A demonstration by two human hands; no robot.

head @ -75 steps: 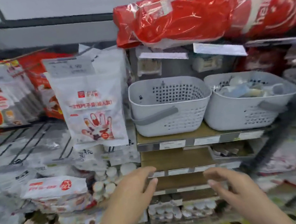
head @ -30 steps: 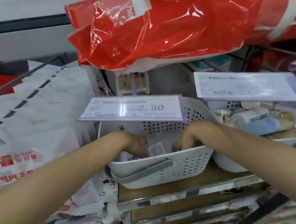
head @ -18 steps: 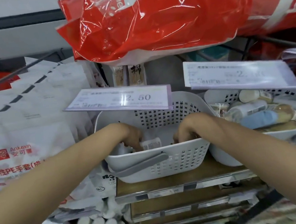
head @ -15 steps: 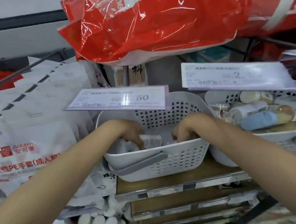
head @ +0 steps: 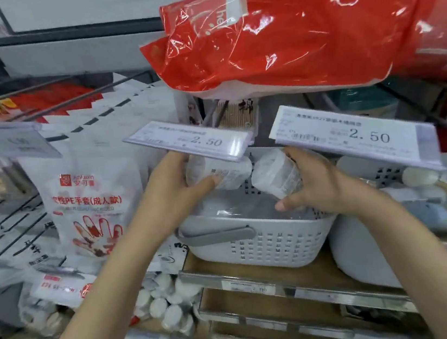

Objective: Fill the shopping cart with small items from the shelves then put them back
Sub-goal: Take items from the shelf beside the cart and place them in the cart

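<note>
Each hand holds one small clear packet above the grey basket on the shelf. The left hand wraps its fingers around a packet with a barcode, whose long axis points toward 3 o'clock, partly under the price tag. The right hand closes on the second packet, tilted toward 11 o'clock. The two packets almost touch. The cart is not in view, so I judge both must come out toward 6 o'clock.

"2.50" on both price tags
</note>
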